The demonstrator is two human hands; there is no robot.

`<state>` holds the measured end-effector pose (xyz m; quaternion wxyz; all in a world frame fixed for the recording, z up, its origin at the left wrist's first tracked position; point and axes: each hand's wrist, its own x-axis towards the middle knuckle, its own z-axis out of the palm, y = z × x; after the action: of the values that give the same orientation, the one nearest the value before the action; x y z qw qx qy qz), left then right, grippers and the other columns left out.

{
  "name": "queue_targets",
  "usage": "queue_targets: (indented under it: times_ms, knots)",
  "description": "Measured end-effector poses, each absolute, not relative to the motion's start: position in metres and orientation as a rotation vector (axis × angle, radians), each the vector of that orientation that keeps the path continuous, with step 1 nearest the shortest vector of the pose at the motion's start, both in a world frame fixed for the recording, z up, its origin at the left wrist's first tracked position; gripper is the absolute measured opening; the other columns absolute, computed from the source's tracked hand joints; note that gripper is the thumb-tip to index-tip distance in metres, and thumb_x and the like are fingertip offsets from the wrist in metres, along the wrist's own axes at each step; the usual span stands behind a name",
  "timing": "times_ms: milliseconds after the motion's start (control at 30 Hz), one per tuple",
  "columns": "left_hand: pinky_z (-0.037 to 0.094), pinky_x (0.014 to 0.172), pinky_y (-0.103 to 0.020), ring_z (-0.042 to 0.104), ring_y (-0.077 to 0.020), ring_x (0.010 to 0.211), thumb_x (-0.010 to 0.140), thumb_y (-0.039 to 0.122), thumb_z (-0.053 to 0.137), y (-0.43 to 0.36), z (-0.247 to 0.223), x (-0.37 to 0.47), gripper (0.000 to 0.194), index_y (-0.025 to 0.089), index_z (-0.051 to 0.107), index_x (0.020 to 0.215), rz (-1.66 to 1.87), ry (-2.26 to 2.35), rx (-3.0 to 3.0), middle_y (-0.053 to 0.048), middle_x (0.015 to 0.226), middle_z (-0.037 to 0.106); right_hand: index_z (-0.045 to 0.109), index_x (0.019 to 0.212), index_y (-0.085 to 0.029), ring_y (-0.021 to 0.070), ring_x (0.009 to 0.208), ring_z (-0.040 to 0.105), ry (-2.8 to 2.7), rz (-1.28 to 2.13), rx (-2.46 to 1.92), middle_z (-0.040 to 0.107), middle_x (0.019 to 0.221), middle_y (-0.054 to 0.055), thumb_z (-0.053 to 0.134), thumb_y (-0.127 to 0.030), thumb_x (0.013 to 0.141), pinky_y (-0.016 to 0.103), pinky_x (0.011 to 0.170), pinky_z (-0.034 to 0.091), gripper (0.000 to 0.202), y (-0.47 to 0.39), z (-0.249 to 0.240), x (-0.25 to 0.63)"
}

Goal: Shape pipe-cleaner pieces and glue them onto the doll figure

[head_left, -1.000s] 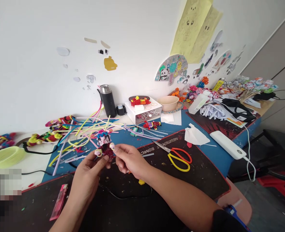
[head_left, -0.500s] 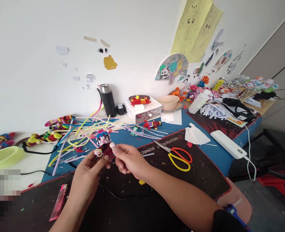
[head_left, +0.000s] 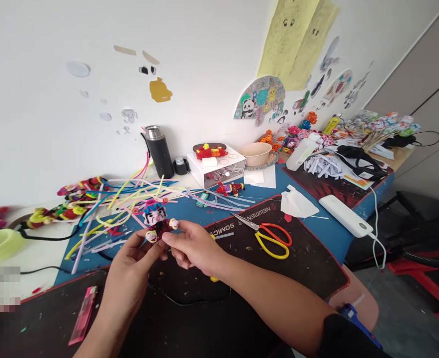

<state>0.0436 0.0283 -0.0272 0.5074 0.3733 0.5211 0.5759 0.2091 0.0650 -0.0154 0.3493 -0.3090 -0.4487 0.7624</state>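
A small pipe-cleaner doll (head_left: pixel 155 215) with a white painted face, a blue and pink headdress and a dark red body is held upright above the dark mat. My left hand (head_left: pixel 130 266) is closed on its lower body from the left, thumb in front. From the right, my right hand (head_left: pixel 195 248) pinches the body below the doll's pale cuff, its thumb pressed on the front. The doll's lower end is hidden by my fingers. To the right of my hands lie scissors (head_left: pixel 267 236) with one red and one yellow handle, their blades apart.
Loose pipe cleaners (head_left: pixel 120 196) spread over the blue desk behind the doll. Beyond stand a black thermos (head_left: pixel 160 154), a white drawer box (head_left: pixel 219 171) and a beige bowl (head_left: pixel 255 154). A white power bank (head_left: pixel 346 216) with a cable lies right; a pink plastic case (head_left: pixel 83 315) lies left.
My right thumb has shifted from the doll's right cuff down onto the front of its body. The view has turned slightly, so the surroundings sit a little further left and higher.
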Motion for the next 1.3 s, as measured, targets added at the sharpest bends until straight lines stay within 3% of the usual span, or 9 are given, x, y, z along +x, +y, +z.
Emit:
queue_targets:
  times_ms: [267, 533, 733, 1300]
  knots:
    - [0.056, 0.068, -0.031, 0.068, -0.0207, 0.069, 0.062, 0.056, 0.106, 0.0290, -0.0258, 0.0435, 0.054, 0.024, 0.077, 0.095, 1.374, 1.310, 0.922, -0.002, 0.085, 0.079, 0.060, 0.106, -0.023, 0.0082, 0.042, 0.041, -1.178, 1.979, -0.847, 0.052, 0.055, -0.013, 0.086, -0.063, 0.092, 0.024, 0.045, 0.031, 0.050, 0.0646, -0.0127, 0.2089]
    - [0.056, 0.066, -0.031, 0.067, -0.0210, 0.067, 0.056, 0.057, 0.108, 0.0284, -0.0212, 0.0450, 0.059, 0.025, 0.076, 0.093, 1.347, 1.356, 0.946, -0.001, 0.078, 0.077, 0.060, 0.105, -0.023, 0.0080, 0.041, 0.039, -1.150, 1.991, -0.823, 0.051, 0.055, -0.013, 0.087, -0.059, 0.092, 0.025, 0.044, 0.031, 0.047, 0.0644, -0.0131, 0.2081]
    - [0.056, 0.065, -0.031, 0.067, -0.0206, 0.066, 0.060, 0.063, 0.106, 0.0281, -0.0204, 0.0440, 0.058, 0.025, 0.076, 0.092, 1.342, 1.362, 0.956, -0.001, 0.077, 0.075, 0.059, 0.105, -0.023, 0.0080, 0.041, 0.040, -1.136, 2.001, -0.807, 0.050, 0.054, -0.013, 0.088, -0.060, 0.091, 0.025, 0.044, 0.030, 0.049, 0.0641, -0.0130, 0.2083]
    - [0.053, 0.065, -0.031, 0.065, -0.0198, 0.066, 0.062, 0.058, 0.106, 0.0285, -0.0241, 0.0420, 0.052, 0.024, 0.077, 0.090, 1.360, 1.307, 0.921, -0.001, 0.079, 0.076, 0.056, 0.101, -0.025, 0.0083, 0.041, 0.041, -1.160, 2.003, -0.873, 0.052, 0.055, -0.013, 0.087, -0.062, 0.093, 0.024, 0.043, 0.031, 0.049, 0.0635, -0.0093, 0.2079]
